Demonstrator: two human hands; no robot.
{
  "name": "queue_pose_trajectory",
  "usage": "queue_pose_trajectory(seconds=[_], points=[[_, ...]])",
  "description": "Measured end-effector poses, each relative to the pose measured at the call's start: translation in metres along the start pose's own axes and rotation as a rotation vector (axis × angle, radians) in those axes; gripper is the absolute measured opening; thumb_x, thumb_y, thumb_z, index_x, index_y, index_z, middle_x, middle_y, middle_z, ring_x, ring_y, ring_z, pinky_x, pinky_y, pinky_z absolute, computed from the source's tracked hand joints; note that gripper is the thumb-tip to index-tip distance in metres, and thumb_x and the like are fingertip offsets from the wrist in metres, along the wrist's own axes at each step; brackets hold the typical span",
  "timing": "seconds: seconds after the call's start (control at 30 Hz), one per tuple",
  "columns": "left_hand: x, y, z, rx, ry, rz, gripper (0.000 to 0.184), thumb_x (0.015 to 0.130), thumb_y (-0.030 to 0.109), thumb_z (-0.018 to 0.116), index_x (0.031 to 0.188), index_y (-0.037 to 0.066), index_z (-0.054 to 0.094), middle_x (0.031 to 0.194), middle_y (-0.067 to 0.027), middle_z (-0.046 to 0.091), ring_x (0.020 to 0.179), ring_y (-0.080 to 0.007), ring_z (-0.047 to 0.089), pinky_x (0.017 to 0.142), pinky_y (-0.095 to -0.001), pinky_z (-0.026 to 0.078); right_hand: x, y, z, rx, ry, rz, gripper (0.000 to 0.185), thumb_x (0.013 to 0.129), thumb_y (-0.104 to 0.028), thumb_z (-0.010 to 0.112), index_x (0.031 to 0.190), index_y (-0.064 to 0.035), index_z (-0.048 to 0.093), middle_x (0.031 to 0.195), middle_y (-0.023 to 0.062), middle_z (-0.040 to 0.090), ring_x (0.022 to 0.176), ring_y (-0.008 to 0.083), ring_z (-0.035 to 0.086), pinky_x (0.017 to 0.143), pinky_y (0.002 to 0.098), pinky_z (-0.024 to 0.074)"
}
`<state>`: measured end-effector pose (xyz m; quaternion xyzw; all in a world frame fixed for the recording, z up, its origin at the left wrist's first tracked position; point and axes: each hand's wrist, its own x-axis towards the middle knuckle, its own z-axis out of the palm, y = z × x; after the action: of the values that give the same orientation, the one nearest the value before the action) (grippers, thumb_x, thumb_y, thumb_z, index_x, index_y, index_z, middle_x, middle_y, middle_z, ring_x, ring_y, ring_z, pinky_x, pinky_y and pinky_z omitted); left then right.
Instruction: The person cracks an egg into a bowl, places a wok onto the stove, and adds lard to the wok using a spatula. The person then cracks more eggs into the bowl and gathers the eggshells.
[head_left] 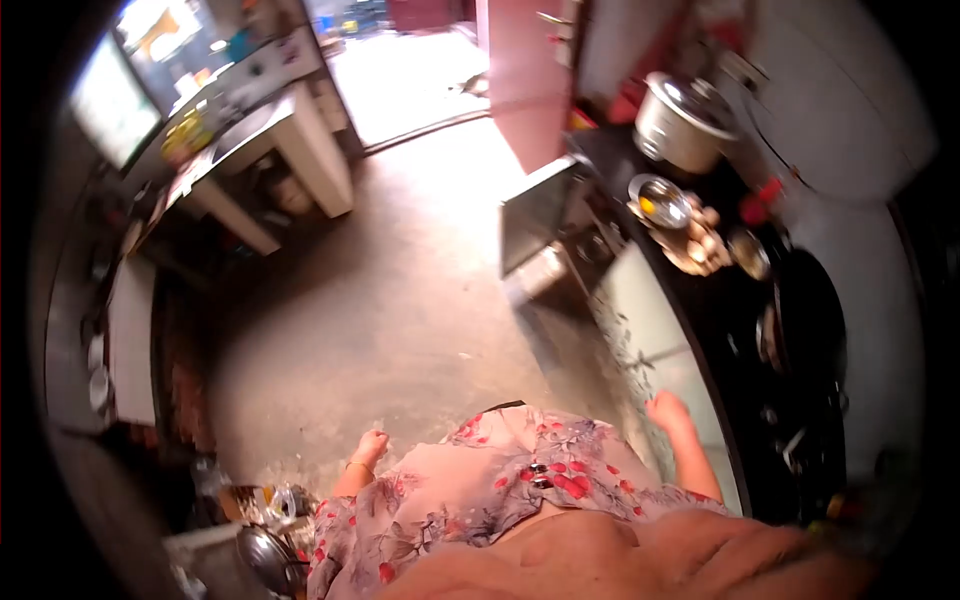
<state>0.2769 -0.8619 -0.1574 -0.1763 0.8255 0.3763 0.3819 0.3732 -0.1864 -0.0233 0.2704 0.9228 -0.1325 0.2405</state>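
My left hand (371,446), with a thin bangle at the wrist, hangs beside the flower-printed garment (480,470). Its fingers look curled, and nothing shows in them. On the other side, my right hand (667,410) is near the pale cabinet front (655,340) under the dark counter. It also looks closed, with nothing visible in it; both hands are small and slightly blurred. On the counter stand a large lidded pot (683,125), a steel bowl (662,203) with something yellow inside, and several pale round items (705,245) that look like eggs.
An open cabinet door (540,215) juts over the floor (400,330) ahead. Beyond it is a pink door (525,80) beside a bright doorway (410,85). A sink counter (320,150) stands at far left; a metal vessel (270,555) sits at lower left.
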Motion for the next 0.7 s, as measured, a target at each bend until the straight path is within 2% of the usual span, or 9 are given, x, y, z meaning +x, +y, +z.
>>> queue_pose_trajectory(seconds=[0.03, 0.1, 0.17, 0.23, 0.3, 0.4, 0.5, 0.63, 0.7], points=[[-0.006, -0.004, -0.002, -0.179, 0.09, -0.031, 0.024, 0.078, 0.018, 0.052, 0.089, 0.001, 0.067, 0.058, -0.0066, 0.057, 0.054, -0.019, 0.054, 0.05, -0.0303, 0.044, 0.013, -0.025, 0.017, -0.007, -0.046, -0.055, 0.038, 0.081, -0.034, 0.05, 0.088, 0.0011, 0.063, 0.091, 0.0253, 0.062, 0.086, 0.0394, 0.061, 0.078, 0.0452, 0.0482], [-0.03, 0.005, -0.012, -0.233, 0.198, -0.024, 0.026, 0.077, 0.018, 0.053, 0.091, 0.001, 0.066, 0.063, -0.0081, 0.059, 0.056, -0.0189, 0.056, 0.052, -0.0308, 0.045, 0.023, -0.085, 0.031, 0.03, -0.16, -0.152, 0.041, 0.077, -0.029, 0.05, 0.093, 0.0059, 0.062, 0.096, 0.0265, 0.062, 0.093, 0.0407, 0.059, 0.083, 0.0451, 0.0474], [-0.032, -0.002, -0.021, -0.227, 0.232, -0.067, 0.029, 0.077, 0.02, 0.053, 0.095, 0.001, 0.066, 0.073, -0.0113, 0.064, 0.064, -0.0197, 0.06, 0.058, -0.0318, 0.047, 0.069, -0.099, 0.08, 0.175, -0.269, -0.235, 0.04, 0.076, -0.035, 0.053, 0.08, 0.0035, 0.065, 0.083, 0.0268, 0.062, 0.084, 0.0403, 0.062, 0.077, 0.0443, 0.0492], [-0.015, -0.034, -0.016, -0.211, 0.258, -0.014, 0.031, 0.077, 0.022, 0.052, 0.096, 0.002, 0.066, 0.076, -0.0131, 0.065, 0.069, -0.021, 0.062, 0.063, -0.0324, 0.049, 0.09, -0.128, 0.095, 0.016, -0.263, -0.422, 0.044, 0.074, -0.041, 0.056, 0.075, 0.0027, 0.064, 0.08, 0.0255, 0.062, 0.079, 0.0395, 0.063, 0.072, 0.0426, 0.049], [-0.009, -0.05, -0.032, -0.185, 0.266, 0.0, 0.031, 0.077, 0.022, 0.051, 0.096, 0.002, 0.067, 0.075, -0.0132, 0.065, 0.07, -0.0212, 0.062, 0.064, -0.0325, 0.049, 0.15, -0.132, 0.135, -0.157, -0.423, -0.488, 0.042, 0.072, -0.039, 0.057, 0.078, 0.0013, 0.066, 0.082, 0.0251, 0.062, 0.082, 0.0347, 0.064, 0.07, 0.0401, 0.0494], [-0.015, -0.049, -0.056, -0.277, 0.283, -0.091, 0.03, 0.077, 0.022, 0.051, 0.093, 0.003, 0.067, 0.073, -0.0131, 0.065, 0.072, -0.0228, 0.063, 0.065, -0.0343, 0.049, 0.187, -0.191, 0.101, -0.254, -0.709, -0.316, 0.041, 0.068, -0.037, 0.059, 0.079, 0.0012, 0.066, 0.083, 0.0245, 0.063, 0.081, 0.0339, 0.065, 0.069, 0.0393, 0.0498], [-0.01, -0.072, -0.089, -0.303, 0.296, -0.146, 0.026, 0.076, 0.021, 0.052, 0.085, 0.002, 0.067, 0.07, -0.0119, 0.063, 0.069, -0.0238, 0.063, 0.061, -0.0363, 0.049, 0.287, -0.21, 0.141, -0.266, -0.532, -0.363, 0.035, 0.063, -0.035, 0.062, 0.078, -0.0043, 0.068, 0.079, 0.0172, 0.065, 0.076, 0.0315, 0.065, 0.067, 0.0375, 0.0502], [-0.002, -0.1, -0.138, -0.464, 0.4, -0.288, 0.022, 0.078, 0.019, 0.052, 0.086, 0.003, 0.065, 0.071, -0.0093, 0.062, 0.065, -0.0211, 0.061, 0.055, -0.0343, 0.047, 0.358, -0.342, 0.109, -0.947, -0.52, -1.011, 0.017, 0.066, -0.023, 0.063, 0.071, -0.008, 0.069, 0.073, 0.0143, 0.066, 0.075, 0.0237, 0.067, 0.068, 0.035, 0.0526], [0.005, -0.113, -0.159, -0.63, 0.465, -0.377, 0.02, 0.08, 0.018, 0.052, 0.086, 0.003, 0.064, 0.071, -0.008, 0.061, 0.063, -0.0198, 0.06, 0.052, -0.0332, 0.046, 0.375, -0.441, 0.089, -0.786, -0.434, -1.115, 0.017, 0.071, -0.014, 0.055, 0.075, -0.0066, 0.069, 0.072, 0.0124, 0.067, 0.071, 0.0243, 0.067, 0.063, 0.0353, 0.0532]])
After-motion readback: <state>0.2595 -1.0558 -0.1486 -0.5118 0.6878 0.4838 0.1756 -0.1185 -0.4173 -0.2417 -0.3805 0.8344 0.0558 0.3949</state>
